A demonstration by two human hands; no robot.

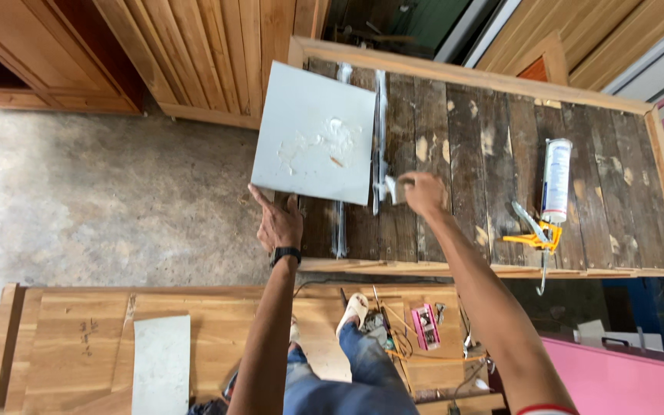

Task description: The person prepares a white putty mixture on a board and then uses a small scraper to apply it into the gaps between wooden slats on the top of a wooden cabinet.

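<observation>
1. Head view, looking steeply down. Floor is bare grey concrete (101,200), mottled and dusty, filling the left of the frame.
2. Work surface: a large panel of dark weathered wooden planks (501,154) set in a pale new timber frame (463,75). The planks carry scattered light filler patches and white streaks along two seams.
3. The left hand (280,223), a black wristband at the wrist, supports the lower left corner of a square pale grey board (315,134); fingers go under the edge, so how tight the grasp is cannot be told. The board sits over the panel's upper left corner, smeared with white putty near its middle.
4. The right hand (423,192) is closed on a small putty knife (390,188), whose blade touches a white-filled seam just right of the board's lower right corner.
5. The hands are apart, the board's lower edge between them.
6. On the planks to the right, well apart from both hands: a white sealant cartridge in a yellow caulking gun (551,200), lying lengthwise.
7. Near edge: a light wooden bench top (78,346) bearing a pale rectangular offcut (161,361), a small pink packet (426,324) and tangled wires.
8. The person's jeans and a pale sandal show below the arms.
9. Room: varnished wooden doors and cabinets (194,54) lean along the far wall; a pink surface (624,380) lies at lower right.
</observation>
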